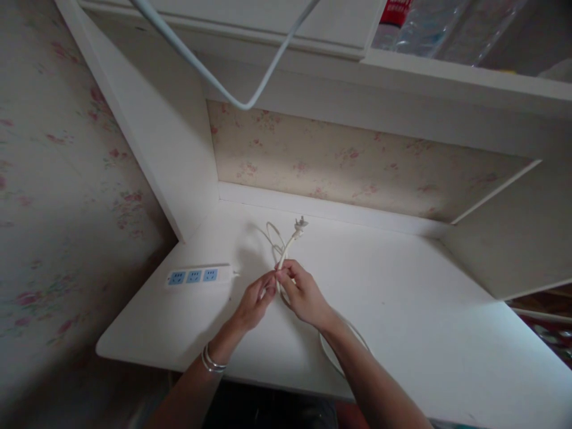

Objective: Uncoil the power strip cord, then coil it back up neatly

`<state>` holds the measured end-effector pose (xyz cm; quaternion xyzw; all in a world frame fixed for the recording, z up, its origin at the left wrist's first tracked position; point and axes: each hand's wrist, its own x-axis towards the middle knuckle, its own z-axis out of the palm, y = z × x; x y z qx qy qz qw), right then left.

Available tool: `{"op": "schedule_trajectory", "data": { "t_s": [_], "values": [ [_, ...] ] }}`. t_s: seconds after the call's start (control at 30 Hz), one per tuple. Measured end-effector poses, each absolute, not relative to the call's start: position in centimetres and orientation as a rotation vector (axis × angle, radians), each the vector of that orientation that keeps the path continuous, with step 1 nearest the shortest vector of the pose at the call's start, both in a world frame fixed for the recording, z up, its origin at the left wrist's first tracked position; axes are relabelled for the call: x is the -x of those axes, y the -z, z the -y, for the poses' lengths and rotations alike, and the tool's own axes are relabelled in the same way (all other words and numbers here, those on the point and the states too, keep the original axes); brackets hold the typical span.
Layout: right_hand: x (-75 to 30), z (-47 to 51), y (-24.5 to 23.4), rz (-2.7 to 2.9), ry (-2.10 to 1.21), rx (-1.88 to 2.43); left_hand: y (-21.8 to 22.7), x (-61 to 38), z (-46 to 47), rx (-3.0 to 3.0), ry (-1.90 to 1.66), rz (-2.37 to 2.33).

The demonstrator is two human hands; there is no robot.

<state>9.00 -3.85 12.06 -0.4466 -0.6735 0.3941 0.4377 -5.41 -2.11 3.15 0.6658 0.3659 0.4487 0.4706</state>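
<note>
Above the white desk, both hands meet at a white power cord (pixel 286 249). My right hand (pixel 300 290) is closed, pinching the cord a little below its plug (pixel 301 224), whose metal prongs point up and away from me. Fingers bent, my left hand (pixel 258 300) grips the same cord right beside the right hand's fingertips. A thin loop of cord sticks out beyond the fingers, and more of it curves under my right forearm. To the left lies a white power strip (pixel 199 276) with blue socket faces; a short bit of its cord shows at its right end.
The white desk (pixel 402 316) has side panels and a low back ledge. A shelf (pixel 447 71) with clear plastic packaging and a red item overhangs it. A pale cable (pixel 243 106) hangs in a V near my head. Flowered wallpaper (pixel 67 179) covers the left wall.
</note>
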Motion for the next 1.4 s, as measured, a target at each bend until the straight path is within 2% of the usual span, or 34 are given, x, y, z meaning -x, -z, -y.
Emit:
{"op": "schedule_trajectory", "data": {
  "t_s": [0.23, 0.5, 0.67, 0.93, 1.07, 1.2, 1.4],
  "values": [
    [-6.0, 0.1, -11.4, 1.812, -0.885, 1.244, -2.2, 5.7, 2.0, -1.6, -1.141, -1.06],
    [-6.1, -1.3, -11.3, 2.174, -0.257, 1.695, -2.4, 4.7, 2.1, -1.622, -1.09, -1.115],
    [-5.6, -1.0, -11.7, 2.255, -0.087, 1.782, -1.7, 3.9, 1.9, -1.559, -1.159, -1.122],
    [-5.1, -1.1, -11.0, 2.224, -0.046, 1.848, -1.6, 4.5, 1.8, -1.662, -1.117, -1.411],
    [-6.0, -1.0, -10.5, 2.262, -0.093, 1.674, -1.8, 4.7, 1.7, -1.689, -1.101, -1.552],
    [-7.9, -0.2, -9.0, 2.067, -0.233, 1.421, -1.7, 4.7, 1.6, -1.697, -1.128, -1.544],
    [-10.5, -0.1, -6.3, 1.968, -0.3, 1.542, -1.4, 4.7, 1.5, -1.724, -1.152, -1.484]
  ]
}}
